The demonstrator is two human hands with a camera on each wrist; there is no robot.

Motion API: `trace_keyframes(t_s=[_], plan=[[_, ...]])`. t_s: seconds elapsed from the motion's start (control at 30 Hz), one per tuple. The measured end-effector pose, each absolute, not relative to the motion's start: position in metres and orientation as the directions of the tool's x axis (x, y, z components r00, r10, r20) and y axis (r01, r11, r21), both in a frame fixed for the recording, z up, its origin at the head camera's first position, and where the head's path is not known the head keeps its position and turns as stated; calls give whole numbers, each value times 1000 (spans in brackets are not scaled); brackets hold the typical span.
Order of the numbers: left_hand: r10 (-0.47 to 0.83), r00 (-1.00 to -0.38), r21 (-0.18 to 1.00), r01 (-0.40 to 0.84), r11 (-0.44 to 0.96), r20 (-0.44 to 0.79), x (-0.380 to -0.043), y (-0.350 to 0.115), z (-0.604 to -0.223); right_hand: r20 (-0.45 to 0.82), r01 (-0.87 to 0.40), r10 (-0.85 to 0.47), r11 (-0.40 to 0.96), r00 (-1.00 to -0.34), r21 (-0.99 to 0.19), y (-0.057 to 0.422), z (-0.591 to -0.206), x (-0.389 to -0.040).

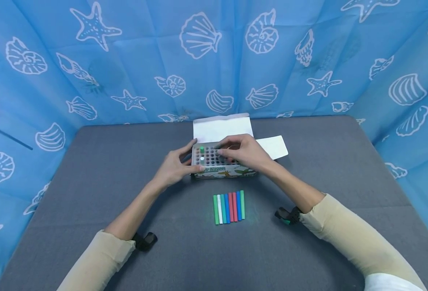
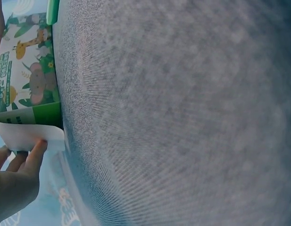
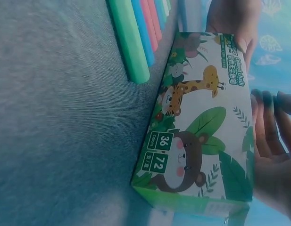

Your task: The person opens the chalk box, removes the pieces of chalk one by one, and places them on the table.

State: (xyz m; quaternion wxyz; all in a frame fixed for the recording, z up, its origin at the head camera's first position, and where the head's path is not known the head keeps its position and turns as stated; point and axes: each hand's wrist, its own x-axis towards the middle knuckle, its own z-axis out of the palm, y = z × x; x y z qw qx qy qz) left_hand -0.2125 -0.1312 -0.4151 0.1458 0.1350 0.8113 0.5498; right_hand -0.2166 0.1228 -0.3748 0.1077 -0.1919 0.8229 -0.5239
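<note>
A printed chalk box point(image 1: 224, 173) stands on the table with its lid raised, showing a grey holed tray point(image 1: 209, 157). A green chalk stick point(image 1: 201, 149) and a white one point(image 1: 202, 160) stick up from the tray's left part. My left hand point(image 1: 175, 166) grips the box's left end, thumb toward the front corner, fingers behind; in the left wrist view its fingers touch a white end flap point(image 2: 29, 135). My right hand point(image 1: 245, 151) reaches over the tray, thumb and index close together at the holes. I cannot tell whether they pinch a chalk.
In front of the box several chalk sticks point(image 1: 230, 207) lie side by side in green, white, teal, blue and red. The white lid point(image 1: 221, 127) stands up behind, and a white side flap point(image 1: 273, 147) extends right. A blue shell-patterned curtain point(image 1: 214, 60) hangs beyond the grey table point(image 1: 126, 137).
</note>
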Motion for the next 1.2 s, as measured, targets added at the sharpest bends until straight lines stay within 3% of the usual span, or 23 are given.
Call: trace_keyframes(t_s=[0.53, 0.87, 1.2], plan=[[377, -922, 929, 54, 366, -94, -212, -131, -416, 135, -347, -464, 411, -876, -843, 101, -384, -236], [386, -914, 926, 31, 376, -126, -198, -124, -381, 64, -307, -454, 485, -889, -819, 93, -387, -241], [393, -910, 925, 33, 379, -129, -196, -125, -377, -49, -253, -447, 590, -893, -767, 84, -387, -244]])
